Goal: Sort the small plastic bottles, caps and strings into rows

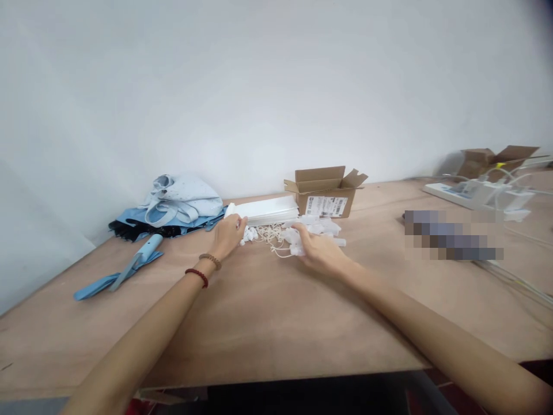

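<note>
My left hand (228,235) rests with curled fingers at the left end of a stack of flat white strips (270,208). A rounded white piece shows above its fingers; what they grip, if anything, is hidden. Beside its fingertips lie small white pieces (249,234) and a tangle of cream cord (271,233). My right hand (320,249) is closed around translucent plastic pieces (296,243), thumb on top and other fingers mostly out of sight. More translucent plastic (322,225) lies just behind that hand.
An open cardboard box (330,204) stands behind the pile. Folded blue fabric (184,199) and a folded blue item (133,265) lie at left. To the right are a power strip (458,196) with cables, a blurred-out object (449,236) and another box (484,161).
</note>
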The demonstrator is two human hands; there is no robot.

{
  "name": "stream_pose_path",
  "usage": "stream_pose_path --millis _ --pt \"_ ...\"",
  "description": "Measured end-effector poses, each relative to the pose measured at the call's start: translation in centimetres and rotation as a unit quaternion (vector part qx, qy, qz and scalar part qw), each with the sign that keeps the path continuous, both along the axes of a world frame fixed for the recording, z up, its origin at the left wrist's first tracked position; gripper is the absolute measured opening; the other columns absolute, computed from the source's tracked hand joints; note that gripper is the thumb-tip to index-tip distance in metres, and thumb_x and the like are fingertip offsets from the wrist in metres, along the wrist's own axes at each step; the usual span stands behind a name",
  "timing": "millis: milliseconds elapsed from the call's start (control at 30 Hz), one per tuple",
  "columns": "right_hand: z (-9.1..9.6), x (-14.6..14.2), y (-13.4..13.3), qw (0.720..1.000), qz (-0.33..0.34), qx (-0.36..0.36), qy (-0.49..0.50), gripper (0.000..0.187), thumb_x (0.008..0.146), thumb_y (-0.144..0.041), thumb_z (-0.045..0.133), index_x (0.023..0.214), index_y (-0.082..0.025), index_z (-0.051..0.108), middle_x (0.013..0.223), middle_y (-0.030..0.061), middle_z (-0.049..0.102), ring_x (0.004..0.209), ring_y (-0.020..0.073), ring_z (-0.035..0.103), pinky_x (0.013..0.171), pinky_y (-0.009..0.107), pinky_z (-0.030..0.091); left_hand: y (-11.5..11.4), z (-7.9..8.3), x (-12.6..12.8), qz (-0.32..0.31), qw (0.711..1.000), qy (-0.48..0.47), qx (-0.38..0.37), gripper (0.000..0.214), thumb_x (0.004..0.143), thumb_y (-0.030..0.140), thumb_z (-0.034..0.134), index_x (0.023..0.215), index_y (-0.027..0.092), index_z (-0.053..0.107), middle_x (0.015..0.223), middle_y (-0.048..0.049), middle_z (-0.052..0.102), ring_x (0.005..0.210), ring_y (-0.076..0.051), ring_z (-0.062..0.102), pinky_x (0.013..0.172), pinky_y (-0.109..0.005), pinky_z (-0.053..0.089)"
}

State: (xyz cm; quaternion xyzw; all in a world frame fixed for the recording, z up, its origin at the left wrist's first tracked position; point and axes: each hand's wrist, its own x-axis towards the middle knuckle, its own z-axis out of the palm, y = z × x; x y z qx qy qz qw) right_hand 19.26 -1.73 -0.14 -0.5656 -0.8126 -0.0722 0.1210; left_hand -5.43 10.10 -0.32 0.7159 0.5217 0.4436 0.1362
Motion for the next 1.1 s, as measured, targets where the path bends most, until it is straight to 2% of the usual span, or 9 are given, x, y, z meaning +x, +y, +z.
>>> stream_pose_path --millis 33,100,200,300,467,800,1100 --pt "0.0 0.0 0.0 1.0 -0.001 -0.001 -0.001 0.058 0.083 -0.02 0.041 0.137 -0.011 0.025 0.102 0.0174 0.066 0.08 0.0285 0.064 0.062 0.031 0.038 0.1 -0.6 0.1 -0.007 0.995 0.085 0.058 0.026 0.081 0.034 0.054 0.062 0.019 0.045 0.065 -0.0024 0.047 0.07 -0.019 0.047 0.063 -0.029 0.035" --pt "0.0 0.0 0.0 1.0 -0.001 -0.002 -0.002 0.058 0.083 -0.02 0.041 0.137 -0.012 0.025 0.104 0.0178 0.066 0.082 0.0283 0.064 0.062 0.03 0.038 0.3 -1.5 0.2 -0.022 0.959 0.238 0.154 0.024 0.086 0.034 0.048 0.066 0.019 0.047 0.072 -0.0053 0.052 0.076 -0.021 0.049 0.07 -0.032 0.037" --pt "-0.1 0.2 0.1 1.0 -0.003 -0.001 -0.002 0.059 0.082 -0.021 0.041 0.138 -0.012 0.024 0.108 0.0184 0.065 0.082 0.0284 0.063 0.062 0.03 0.038 0.7 -2.5 0.1 -0.038 0.92 0.328 0.21 0.022 0.088 0.033 0.045 0.073 0.018 0.05 0.079 -0.0083 0.054 0.083 -0.023 0.049 0.075 -0.035 0.039" --pt "-0.2 0.2 0.1 1.0 -0.002 -0.002 0.003 0.059 0.083 -0.021 0.041 0.139 -0.012 0.024 0.111 0.0181 0.064 0.08 0.028 0.064 0.062 0.031 0.038 1.2 -2.9 0.0 -0.055 0.913 0.34 0.219 0.02 0.089 0.032 0.044 0.076 0.018 0.051 0.081 -0.0091 0.054 0.084 -0.024 0.048 0.078 -0.037 0.039" --pt "-0.1 0.2 0.0 1.0 -0.003 -0.013 0.001 0.061 0.083 -0.021 0.04 0.14 -0.012 0.021 0.112 0.019 0.063 0.079 0.0275 0.063 0.063 0.031 0.039 1.4 -2.9 0.0 -0.074 0.915 0.346 0.192 0.02 0.088 0.033 0.046 0.078 0.017 0.053 0.083 -0.0093 0.053 0.085 -0.025 0.047 0.08 -0.039 0.039" --pt "0.1 0.1 -0.2 1.0 -0.001 -0.021 0.002 0.062 0.083 -0.021 0.041 0.14 -0.011 0.02 0.111 0.0193 0.063 0.082 0.0283 0.063 0.066 0.032 0.039 1.4 -2.9 -0.1 -0.07 0.915 0.35 0.186 0.021 0.087 0.037 0.049 0.079 0.018 0.053 0.084 -0.0095 0.054 0.085 -0.025 0.048 0.079 -0.037 0.039" --pt "0.1 0.3 0.0 1.0 -0.007 -0.015 0.004 0.061 0.084 -0.023 0.043 0.14 -0.012 0.021 0.11 0.0179 0.064 0.083 0.0279 0.063 0.064 0.03 0.039 1.0 -2.7 -0.3 -0.063 0.937 0.299 0.172 0.027 0.089 0.042 0.044 0.083 0.017 0.054 0.087 -0.0091 0.056 0.086 -0.024 0.05 0.082 -0.038 0.039"
